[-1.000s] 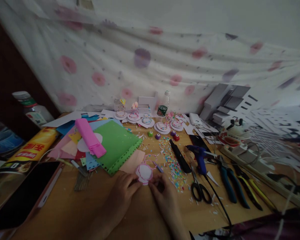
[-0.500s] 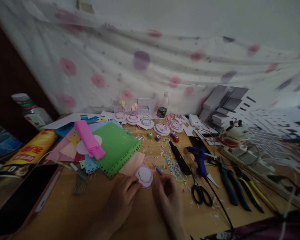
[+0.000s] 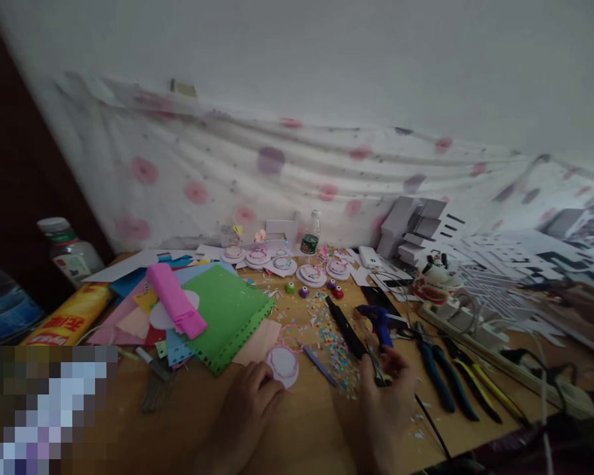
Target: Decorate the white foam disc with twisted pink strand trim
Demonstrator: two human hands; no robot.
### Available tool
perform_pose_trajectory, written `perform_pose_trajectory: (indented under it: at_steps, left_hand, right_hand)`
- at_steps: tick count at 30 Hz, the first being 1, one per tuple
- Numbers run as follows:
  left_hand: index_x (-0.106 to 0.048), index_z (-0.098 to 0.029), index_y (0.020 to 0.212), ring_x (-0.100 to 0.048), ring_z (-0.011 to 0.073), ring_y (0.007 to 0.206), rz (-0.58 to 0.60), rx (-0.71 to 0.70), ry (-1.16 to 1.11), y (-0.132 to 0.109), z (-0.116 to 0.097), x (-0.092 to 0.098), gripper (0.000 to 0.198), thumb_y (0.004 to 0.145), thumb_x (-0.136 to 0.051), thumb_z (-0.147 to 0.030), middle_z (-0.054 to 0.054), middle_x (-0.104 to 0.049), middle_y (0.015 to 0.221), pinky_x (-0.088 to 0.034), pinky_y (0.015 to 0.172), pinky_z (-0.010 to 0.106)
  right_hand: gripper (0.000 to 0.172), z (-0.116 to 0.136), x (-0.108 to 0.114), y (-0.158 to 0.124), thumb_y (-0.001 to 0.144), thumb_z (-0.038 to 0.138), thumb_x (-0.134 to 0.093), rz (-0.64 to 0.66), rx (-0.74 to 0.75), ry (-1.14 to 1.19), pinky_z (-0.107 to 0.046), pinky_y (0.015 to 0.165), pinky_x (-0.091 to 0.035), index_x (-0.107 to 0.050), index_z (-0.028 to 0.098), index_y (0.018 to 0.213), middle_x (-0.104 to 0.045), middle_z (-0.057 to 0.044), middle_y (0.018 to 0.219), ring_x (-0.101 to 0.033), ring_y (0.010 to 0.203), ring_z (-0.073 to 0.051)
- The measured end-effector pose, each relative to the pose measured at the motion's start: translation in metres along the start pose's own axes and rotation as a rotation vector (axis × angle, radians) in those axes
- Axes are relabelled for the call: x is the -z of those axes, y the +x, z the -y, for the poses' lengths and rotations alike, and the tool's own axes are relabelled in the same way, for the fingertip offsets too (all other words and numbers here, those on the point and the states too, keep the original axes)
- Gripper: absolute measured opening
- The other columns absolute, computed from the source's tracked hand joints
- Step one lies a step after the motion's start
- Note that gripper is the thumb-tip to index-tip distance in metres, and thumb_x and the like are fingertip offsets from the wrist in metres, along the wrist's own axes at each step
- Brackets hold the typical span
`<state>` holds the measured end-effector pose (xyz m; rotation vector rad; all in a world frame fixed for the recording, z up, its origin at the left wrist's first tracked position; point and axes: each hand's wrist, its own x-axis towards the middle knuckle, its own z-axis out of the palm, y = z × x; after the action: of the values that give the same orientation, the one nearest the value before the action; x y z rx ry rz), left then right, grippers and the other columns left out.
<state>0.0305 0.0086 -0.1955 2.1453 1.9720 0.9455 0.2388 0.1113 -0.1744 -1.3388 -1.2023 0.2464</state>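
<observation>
My left hand [image 3: 250, 404] lies on the wooden table [image 3: 307, 429], its fingertips pinching the near edge of a round white paper piece with a pink rim [image 3: 283, 364]. My right hand [image 3: 389, 396] has curled its fingers over the handles of the black scissors [image 3: 375, 364]; only the blades show, pointing away from me. A thin blue pen [image 3: 319, 367] lies between the two hands, beside a scatter of coloured paper bits [image 3: 334, 336].
Green foam sheet [image 3: 228, 310] and a pink roll [image 3: 175, 300] lie at left on stacked paper. A black knife [image 3: 346, 320], blue glue gun [image 3: 379, 320], pliers [image 3: 433, 369] and a power strip [image 3: 455, 310] crowd the right. Finished round pieces [image 3: 282, 264] line the back.
My right hand left the round paper piece, moved right and closed over the scissors. My left hand stayed on the piece. The camera tilted up a little.
</observation>
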Motion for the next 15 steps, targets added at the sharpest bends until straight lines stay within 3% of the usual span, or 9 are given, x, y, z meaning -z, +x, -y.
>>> perform_pose_trajectory:
  at_steps: [3, 7, 12, 15]
  left_hand:
    - [-0.074, -0.019, 0.086, -0.065, 0.0196, 0.088, 0.035, 0.014, -0.052, 0.002, 0.0, 0.001, 0.01, 0.089, -0.069, -0.011, 0.004, -0.069, 0.093, -0.055, 0.081, 0.033]
    - [-0.074, -0.019, 0.086, -0.064, 0.0201, 0.088, 0.022, -0.002, -0.042, 0.002, 0.001, 0.001, 0.012, 0.088, -0.069, -0.009, 0.003, -0.07, 0.092, -0.054, 0.081, 0.033]
    - [-0.072, -0.017, 0.084, -0.065, 0.0234, 0.089, -0.018, -0.02, -0.02, 0.0, 0.001, -0.003, 0.014, 0.082, -0.072, -0.003, 0.005, -0.072, 0.094, -0.054, 0.08, 0.037]
    - [-0.071, -0.015, 0.084, -0.066, 0.0261, 0.09, -0.043, -0.04, -0.042, 0.0, 0.0, -0.002, 0.015, 0.079, -0.074, 0.0, 0.007, -0.073, 0.096, -0.053, 0.08, 0.04]
  right_hand:
    - [0.059, -0.017, 0.003, 0.041, 0.078, 0.062, -0.059, -0.005, 0.094, -0.307, -0.056, 0.093, -0.04, -0.061, 0.013, 0.11, -0.062, -0.021, 0.107, -0.053, 0.107, -0.041]
    - [0.059, -0.036, -0.009, 0.073, 0.078, 0.058, -0.059, 0.255, -0.029, -0.67, -0.058, 0.094, -0.04, -0.067, 0.013, 0.115, -0.062, -0.028, 0.122, -0.05, 0.119, -0.047]
    - [0.044, -0.039, -0.026, 0.089, 0.079, 0.056, -0.058, 0.322, -0.036, -0.679, -0.062, 0.093, -0.041, -0.072, 0.014, 0.08, -0.069, -0.028, 0.105, -0.055, 0.114, -0.05]
    - [0.036, -0.034, -0.022, 0.096, 0.079, 0.049, -0.056, 0.338, -0.011, -0.615, -0.058, 0.086, -0.047, -0.069, 0.017, 0.07, -0.072, -0.026, 0.093, -0.061, 0.105, -0.047]
